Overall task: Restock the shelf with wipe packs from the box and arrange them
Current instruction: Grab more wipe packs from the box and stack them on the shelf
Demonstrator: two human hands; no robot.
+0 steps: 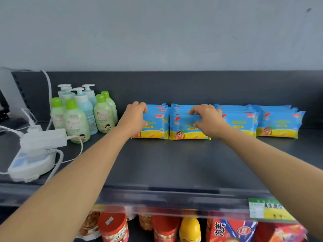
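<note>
Blue and yellow wipe packs stand upright in four rows on the dark shelf (157,163). My left hand (135,116) grips the left end of the leftmost row of packs (155,126), fingers over its top edge. My right hand (208,120) pinches the front pack of the second row (183,128) at its upper right corner. Two more rows stand to the right, the third row (243,122) and the fourth row (279,124), untouched. No box is in view.
Green and blue lotion bottles (82,112) stand left of the packs. A white power strip and device with cables (36,151) lie at the shelf's left edge. A green price tag (267,210) hangs on the front rail. Jars and snack bags (174,229) fill the shelf below.
</note>
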